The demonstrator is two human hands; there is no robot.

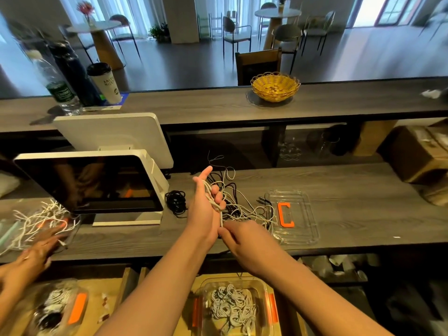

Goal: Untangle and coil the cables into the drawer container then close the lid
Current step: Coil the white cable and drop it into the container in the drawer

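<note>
Clearly we are mid-coil, so let us take the tangle of cables (237, 204) on the counter (351, 190) as our landmark and read across from its left. Far to the left of the tangle, another person's hand (41, 243) rests by a heap of white cords, and a white screen stands between that heap and our work. Just left of the tangle lies a small black coil (176, 201), already wound. At the tangle's left edge our left hand (207, 204) stands upright with loops of white cable (213, 198) wrapped round its curled fingers, the forefinger pointing up. Just below the tangle our right hand (238, 241) pinches the same white cable where it hangs taut from the left hand. Right of the tangle, and touching its outer strands, the clear lid (308, 214) with its orange latch lies flat on the counter. Below the tangle, in the open drawer, the container (264, 287) already holds a mass of wound cables. We judge the step in hand to be winding this white cable free of the knot. Next, the right hand should feed more slack round the left fingers while easing the strand out of the black ones without tightening the snarl.
</note>
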